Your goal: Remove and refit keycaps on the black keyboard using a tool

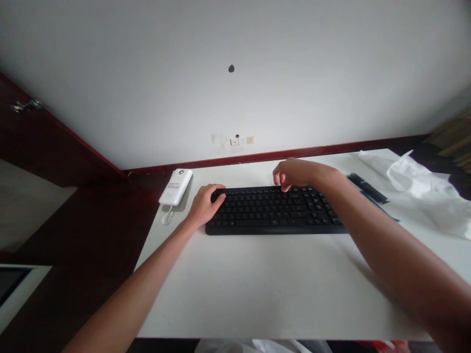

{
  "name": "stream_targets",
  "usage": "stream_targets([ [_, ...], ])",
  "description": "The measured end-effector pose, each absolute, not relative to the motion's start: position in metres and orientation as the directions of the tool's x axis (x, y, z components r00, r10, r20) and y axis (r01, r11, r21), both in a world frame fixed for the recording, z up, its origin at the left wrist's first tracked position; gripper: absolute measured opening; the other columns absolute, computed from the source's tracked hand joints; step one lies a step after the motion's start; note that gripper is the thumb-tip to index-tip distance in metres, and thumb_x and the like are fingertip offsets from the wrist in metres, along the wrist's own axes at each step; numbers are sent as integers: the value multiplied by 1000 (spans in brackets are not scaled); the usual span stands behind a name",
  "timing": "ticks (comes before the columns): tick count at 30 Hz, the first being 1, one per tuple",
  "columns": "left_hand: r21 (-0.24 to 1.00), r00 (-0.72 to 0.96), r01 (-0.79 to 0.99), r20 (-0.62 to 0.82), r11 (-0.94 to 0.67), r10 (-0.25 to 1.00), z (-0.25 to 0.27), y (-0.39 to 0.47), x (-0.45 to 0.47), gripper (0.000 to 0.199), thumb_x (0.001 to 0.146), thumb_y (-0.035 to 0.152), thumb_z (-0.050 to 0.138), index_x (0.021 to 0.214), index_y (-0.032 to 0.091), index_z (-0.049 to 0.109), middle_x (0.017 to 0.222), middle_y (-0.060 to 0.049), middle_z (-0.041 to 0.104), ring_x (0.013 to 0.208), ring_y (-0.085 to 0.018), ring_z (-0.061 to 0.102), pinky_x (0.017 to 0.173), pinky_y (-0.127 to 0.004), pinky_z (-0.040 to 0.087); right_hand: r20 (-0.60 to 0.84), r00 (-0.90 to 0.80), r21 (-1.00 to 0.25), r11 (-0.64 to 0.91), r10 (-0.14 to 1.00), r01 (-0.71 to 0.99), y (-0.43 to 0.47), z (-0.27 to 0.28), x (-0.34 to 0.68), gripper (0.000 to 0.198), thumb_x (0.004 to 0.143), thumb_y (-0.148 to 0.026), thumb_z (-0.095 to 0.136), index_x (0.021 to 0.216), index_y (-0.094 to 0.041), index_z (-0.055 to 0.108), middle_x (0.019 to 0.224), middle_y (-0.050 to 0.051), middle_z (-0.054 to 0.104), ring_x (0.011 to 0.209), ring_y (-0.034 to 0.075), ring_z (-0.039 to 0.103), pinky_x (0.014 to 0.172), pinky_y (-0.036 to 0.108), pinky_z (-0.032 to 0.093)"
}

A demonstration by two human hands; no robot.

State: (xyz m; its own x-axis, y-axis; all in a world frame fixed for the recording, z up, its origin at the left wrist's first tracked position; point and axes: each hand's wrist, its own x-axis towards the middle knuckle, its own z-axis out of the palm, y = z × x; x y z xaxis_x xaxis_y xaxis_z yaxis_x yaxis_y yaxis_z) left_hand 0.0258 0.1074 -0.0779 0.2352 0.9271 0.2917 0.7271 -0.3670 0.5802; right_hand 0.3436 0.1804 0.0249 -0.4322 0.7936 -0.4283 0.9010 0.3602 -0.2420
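A black keyboard (253,223) lies flat on the white table. My left hand (206,203) grips its left end, thumb on the top face and fingers along the far corner. My right hand (294,172) is bent over the far edge of the keyboard, right of its middle, with the fingers curled down by the top row of keys. Whatever may be between those fingers is too small or hidden to make out. My right forearm crosses above the keyboard's right end and hides part of it.
A white power bank (175,187) with a short cable loop sits at the table's left edge. To the right are a long black item (368,188), a thin blue item (379,206) and a crumpled white plastic bag (423,179). Wall sockets (242,141) are behind the table (235,284).
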Motion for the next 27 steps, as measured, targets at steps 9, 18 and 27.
stream_targets([
  [9, 571, 217, 743, 288, -349, 933, -76, 105, 29, 22, 99, 33, 55, 117, 26, 66, 121, -3, 71, 115, -25, 62, 107, -45, 47, -498, -442, -249, 365, 746, 897, 199, 13, 356, 30, 70, -28, 82, 100, -23, 79, 101, 5, 80, 90, 26, 73, 70, 32, 51],
  [18, 564, 187, 759, 291, -326, 938, -73, 103, 33, 19, 98, 29, 56, 115, 26, 66, 118, -3, 72, 115, -25, 62, 106, -45, 48, -614, -356, -223, 278, 704, 934, 219, 8, 352, 31, 61, -35, 90, 89, -27, 81, 81, 5, 78, 82, 28, 72, 67, 35, 51],
  [27, 562, 187, 764, 278, -318, 942, -73, 104, 33, 19, 98, 30, 57, 114, 26, 65, 117, -3, 72, 114, -25, 62, 106, -45, 48, -665, -318, -135, 310, 676, 941, 224, 7, 338, 31, 57, -32, 92, 86, -25, 81, 77, 5, 76, 79, 28, 72, 69, 37, 52],
])
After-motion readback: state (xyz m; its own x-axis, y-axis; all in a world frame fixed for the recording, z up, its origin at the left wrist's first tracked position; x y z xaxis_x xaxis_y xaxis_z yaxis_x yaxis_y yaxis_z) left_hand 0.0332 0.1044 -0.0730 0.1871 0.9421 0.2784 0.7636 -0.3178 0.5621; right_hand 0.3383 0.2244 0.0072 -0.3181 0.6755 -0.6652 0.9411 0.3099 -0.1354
